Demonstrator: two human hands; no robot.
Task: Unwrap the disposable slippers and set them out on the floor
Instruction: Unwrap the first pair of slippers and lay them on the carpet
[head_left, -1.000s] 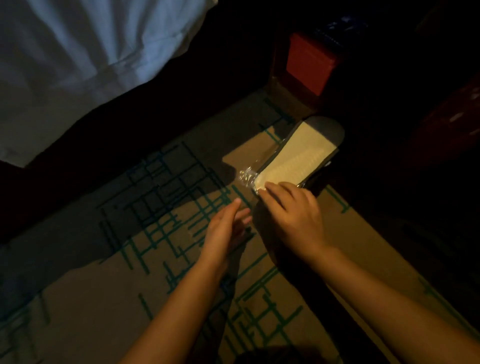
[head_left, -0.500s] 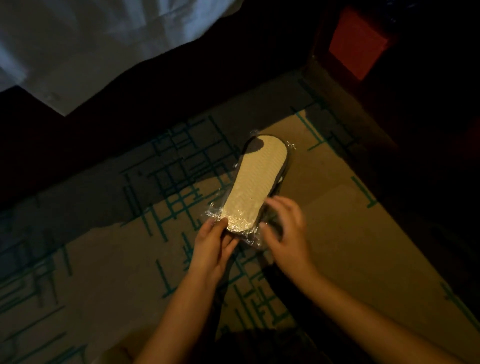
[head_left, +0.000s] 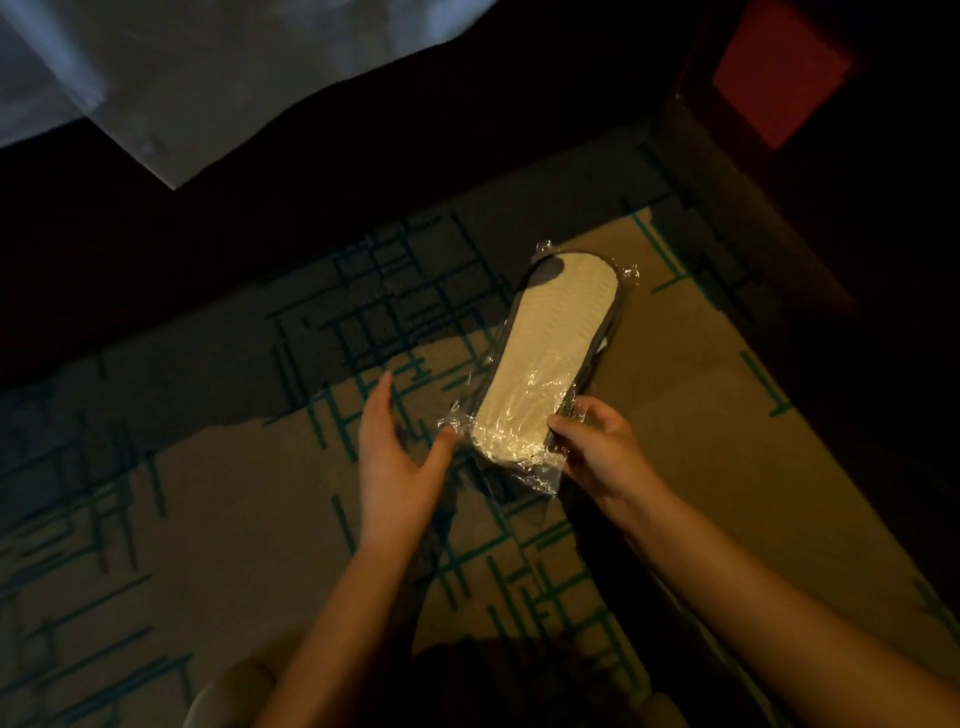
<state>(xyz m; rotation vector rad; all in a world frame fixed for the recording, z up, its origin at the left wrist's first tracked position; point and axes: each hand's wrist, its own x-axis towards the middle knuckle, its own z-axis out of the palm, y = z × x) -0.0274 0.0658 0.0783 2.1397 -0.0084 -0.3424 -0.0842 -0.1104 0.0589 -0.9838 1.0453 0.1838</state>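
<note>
Dim room, head view looking down at the carpet (head_left: 675, 415), tan with teal line pattern. Wrapped disposable slippers (head_left: 550, 358) sit in the middle of frame, pale sole facing up, dark edge around it, still inside the clear plastic wrap (head_left: 540, 467); probably a stacked pair, too dark to confirm. Pack is angled, far end pointing up-right, near end toward the person. Right hand (head_left: 602, 447) pinches the near right edge of the pack, thumb on top of the plastic, fingers curled under. Left hand (head_left: 395, 457) is spread flat, fingers extended, thumb tip touching the crinkled plastic at the near left corner, not gripping. Can't tell if the pack rests on the carpet or is lifted slightly. White bed sheet (head_left: 208, 78) hangs at top left. Red box (head_left: 774, 78) in the dark top right corner.
</note>
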